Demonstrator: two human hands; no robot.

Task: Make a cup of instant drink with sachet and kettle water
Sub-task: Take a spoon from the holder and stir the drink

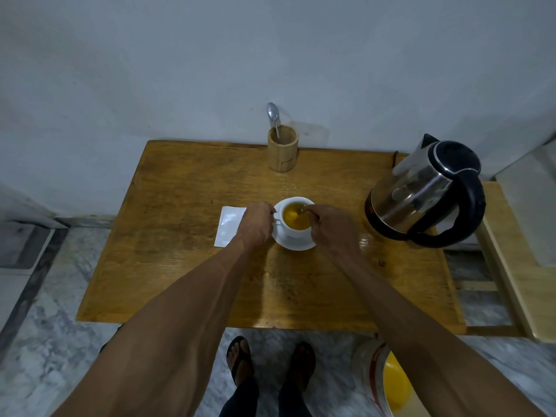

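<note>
Head view: hands hide stirrer in cup.

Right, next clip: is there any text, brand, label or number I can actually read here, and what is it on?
None can be read.
Sachet: plain white face, no print visible.
Kettle: no brand or marking visible on the steel body or black lid.
Bucket on the floor: red marks on its white side, too blurred and cropped to read.
</note>
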